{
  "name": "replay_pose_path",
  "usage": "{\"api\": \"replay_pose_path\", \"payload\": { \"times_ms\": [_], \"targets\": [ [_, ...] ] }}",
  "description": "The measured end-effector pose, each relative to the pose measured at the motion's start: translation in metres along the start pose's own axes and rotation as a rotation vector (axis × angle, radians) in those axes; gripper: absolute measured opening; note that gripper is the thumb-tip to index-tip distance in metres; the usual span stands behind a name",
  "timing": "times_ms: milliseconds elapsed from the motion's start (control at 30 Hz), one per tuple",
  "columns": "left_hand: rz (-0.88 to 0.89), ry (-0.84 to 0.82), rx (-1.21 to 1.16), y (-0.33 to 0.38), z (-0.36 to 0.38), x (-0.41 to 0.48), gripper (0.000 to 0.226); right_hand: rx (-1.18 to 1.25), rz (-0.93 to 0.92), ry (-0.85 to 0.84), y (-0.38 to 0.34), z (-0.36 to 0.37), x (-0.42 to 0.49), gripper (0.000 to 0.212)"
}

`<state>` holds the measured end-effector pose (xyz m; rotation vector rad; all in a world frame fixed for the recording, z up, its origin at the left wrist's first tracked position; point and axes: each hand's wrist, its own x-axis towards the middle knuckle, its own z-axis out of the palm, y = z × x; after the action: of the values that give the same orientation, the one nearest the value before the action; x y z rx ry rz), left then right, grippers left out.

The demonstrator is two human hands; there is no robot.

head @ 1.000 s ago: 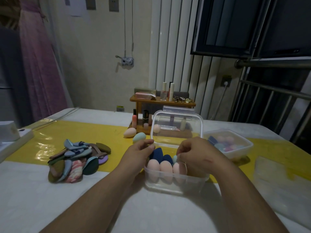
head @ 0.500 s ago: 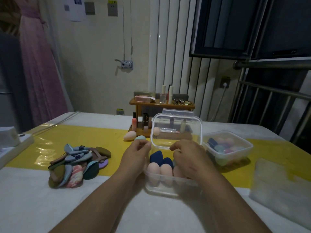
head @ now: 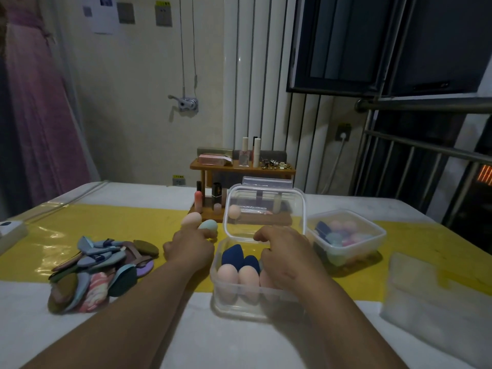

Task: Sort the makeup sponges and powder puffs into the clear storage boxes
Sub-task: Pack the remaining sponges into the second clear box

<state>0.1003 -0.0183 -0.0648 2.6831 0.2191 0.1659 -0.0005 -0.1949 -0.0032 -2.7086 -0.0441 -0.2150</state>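
Note:
An open clear box [head: 255, 299] sits in front of me, its lid [head: 265, 209] standing upright. Inside stand peach sponges [head: 238, 278] and dark blue sponges [head: 234, 255]. My right hand [head: 286, 255] lies over the box's right side, its curled fingers near the foot of the lid. What they cover is hidden. My left hand [head: 190, 247] is just left of the box, and its fingers curl onto a teal sponge [head: 209, 225] on the yellow mat. A peach sponge [head: 191, 219] lies beside it. A heap of flat powder puffs [head: 98, 270] lies at the left.
A second clear box [head: 346, 238] filled with several coloured sponges stands closed at the right. A small wooden shelf [head: 242, 169] with cosmetics stands behind the open box. A folded white cloth [head: 436, 299] lies at the far right. A white block [head: 10, 233] is at the left edge.
My left hand left the box's rim and moved left and forward onto the teal sponge. My right hand moved deeper into the box towards the lid. The view tilted slightly.

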Motion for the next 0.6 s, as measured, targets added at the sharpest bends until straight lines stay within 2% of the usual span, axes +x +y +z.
{"api": "replay_pose_path", "payload": {
  "times_ms": [167, 400, 500, 600],
  "targets": [
    [0.001, 0.078, -0.122, -0.003, 0.002, -0.004, 0.041, 0.009, 0.006, -0.007, 0.002, -0.001, 0.001, 0.053],
    [-0.021, 0.105, -0.722, -0.008, -0.012, -0.029, 0.04, 0.042, 0.028, -0.006, 0.002, 0.001, 0.002, 0.056],
    [0.068, 0.231, -0.912, 0.007, -0.03, -0.052, 0.04, 0.067, 0.027, -0.004, 0.002, 0.002, 0.002, 0.054],
    [0.189, 0.272, -0.987, 0.014, -0.034, -0.064, 0.036, 0.103, 0.019, -0.004, 0.004, 0.0, -0.001, 0.052]
  ]
}}
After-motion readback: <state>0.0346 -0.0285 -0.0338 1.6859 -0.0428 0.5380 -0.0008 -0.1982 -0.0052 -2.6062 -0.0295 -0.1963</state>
